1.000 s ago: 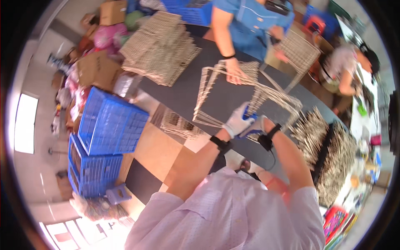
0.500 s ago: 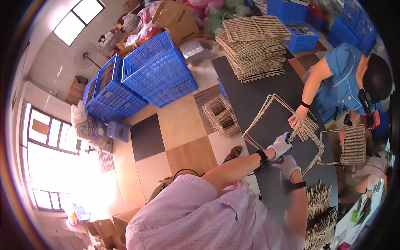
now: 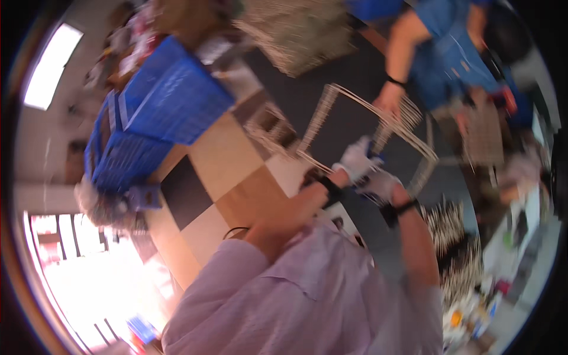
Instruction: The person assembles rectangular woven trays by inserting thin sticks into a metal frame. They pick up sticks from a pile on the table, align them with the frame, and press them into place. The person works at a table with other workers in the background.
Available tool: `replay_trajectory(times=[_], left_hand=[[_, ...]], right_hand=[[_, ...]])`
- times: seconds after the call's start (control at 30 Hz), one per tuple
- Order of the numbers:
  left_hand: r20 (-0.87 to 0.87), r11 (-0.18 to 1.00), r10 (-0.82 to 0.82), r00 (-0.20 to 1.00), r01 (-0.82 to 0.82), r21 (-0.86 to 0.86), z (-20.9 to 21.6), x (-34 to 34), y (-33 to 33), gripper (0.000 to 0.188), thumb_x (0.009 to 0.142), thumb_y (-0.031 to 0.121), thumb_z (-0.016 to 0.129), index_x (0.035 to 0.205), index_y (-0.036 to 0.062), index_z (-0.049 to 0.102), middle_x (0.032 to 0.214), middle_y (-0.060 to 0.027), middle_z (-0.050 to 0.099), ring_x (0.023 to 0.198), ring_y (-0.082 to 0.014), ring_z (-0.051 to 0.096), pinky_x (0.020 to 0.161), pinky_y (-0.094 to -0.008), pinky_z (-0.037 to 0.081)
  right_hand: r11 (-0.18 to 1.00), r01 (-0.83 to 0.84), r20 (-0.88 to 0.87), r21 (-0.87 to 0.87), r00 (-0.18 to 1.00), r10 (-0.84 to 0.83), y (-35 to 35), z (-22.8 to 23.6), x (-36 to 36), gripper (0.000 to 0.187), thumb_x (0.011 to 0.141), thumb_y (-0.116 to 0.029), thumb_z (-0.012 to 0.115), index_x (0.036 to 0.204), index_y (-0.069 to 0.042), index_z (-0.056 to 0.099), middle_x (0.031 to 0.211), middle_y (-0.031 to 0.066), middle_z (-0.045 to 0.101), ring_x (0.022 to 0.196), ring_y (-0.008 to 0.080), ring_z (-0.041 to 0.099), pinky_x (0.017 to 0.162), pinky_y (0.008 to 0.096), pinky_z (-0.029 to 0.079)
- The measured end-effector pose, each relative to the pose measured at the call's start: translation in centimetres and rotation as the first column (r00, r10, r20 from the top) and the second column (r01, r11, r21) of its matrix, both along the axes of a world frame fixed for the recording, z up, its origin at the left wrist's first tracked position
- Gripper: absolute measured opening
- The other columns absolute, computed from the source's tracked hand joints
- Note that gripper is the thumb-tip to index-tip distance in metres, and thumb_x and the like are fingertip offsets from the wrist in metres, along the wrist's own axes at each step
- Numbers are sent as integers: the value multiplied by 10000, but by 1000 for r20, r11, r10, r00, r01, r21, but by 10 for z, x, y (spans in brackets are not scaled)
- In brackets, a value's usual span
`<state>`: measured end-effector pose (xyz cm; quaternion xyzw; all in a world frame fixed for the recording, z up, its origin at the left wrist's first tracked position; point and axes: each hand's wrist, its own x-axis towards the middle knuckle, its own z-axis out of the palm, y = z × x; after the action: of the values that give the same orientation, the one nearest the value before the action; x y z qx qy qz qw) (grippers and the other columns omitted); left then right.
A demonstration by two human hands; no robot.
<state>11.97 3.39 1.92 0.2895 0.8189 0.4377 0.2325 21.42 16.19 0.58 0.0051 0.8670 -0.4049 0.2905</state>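
Note:
A rectangular frame [image 3: 316,121] wrapped in tan twisted cord lies on the dark table [image 3: 414,171]. My left hand [image 3: 355,160], in a white glove with dark blue on it, is closed at the lower end of a cord-wrapped strip [image 3: 383,137] by the frame's near side. Just below it, my right hand [image 3: 381,184], gloved alike, has its fingers curled; motion blur hides what they hold, if anything. Across the table, a co-worker's bare hand [image 3: 389,100] rests on the strip's upper end, beside a small ribbed woven panel [image 3: 409,115].
A tall stack of woven panels [image 3: 296,35] stands at the table's far end. Bundled cord-wrapped pieces [image 3: 447,231] lie right of my right forearm. Blue crates [image 3: 177,100] and open woven frames [image 3: 272,127] are on the left. Another person holds a woven panel [image 3: 482,136] at right.
The whole view has swung and blurred, so everything sits farther left and higher. My hands stay together by the strip. The co-worker's hand remains at the frame.

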Motion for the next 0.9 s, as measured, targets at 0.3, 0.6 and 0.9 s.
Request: replay_trajectory(times=[0.3,0.6,0.9], left_hand=[[390,927,-331,859,219,305,0,-17,0,471,864,115,676,1288,6,501,1060,-144,667,908,-198,639,830,-327,520],[446,924,-269,854,98,369,-8,-18,-5,403,877,17,626,1268,14,527,1043,-61,638,869,-112,609,760,-268,544],[358,950,-264,896,178,255,14,-16,-12,414,853,-3,614,1260,-13,536,1042,-65,657,887,-110,622,801,-268,536]], right_hand=[[918,220,150,-330,972,-179,-15,23,7,531,818,-380,719,1230,-56,639,1145,140,681,1058,249,631,945,336,464],[696,392,177,-602,915,-362,-5,12,17,411,877,-239,698,1214,-14,629,1164,87,675,1039,182,607,954,315,466],[973,73,104,-218,993,-51,-3,27,5,439,863,-317,684,1213,-55,648,1165,102,680,1042,216,616,958,326,456]])
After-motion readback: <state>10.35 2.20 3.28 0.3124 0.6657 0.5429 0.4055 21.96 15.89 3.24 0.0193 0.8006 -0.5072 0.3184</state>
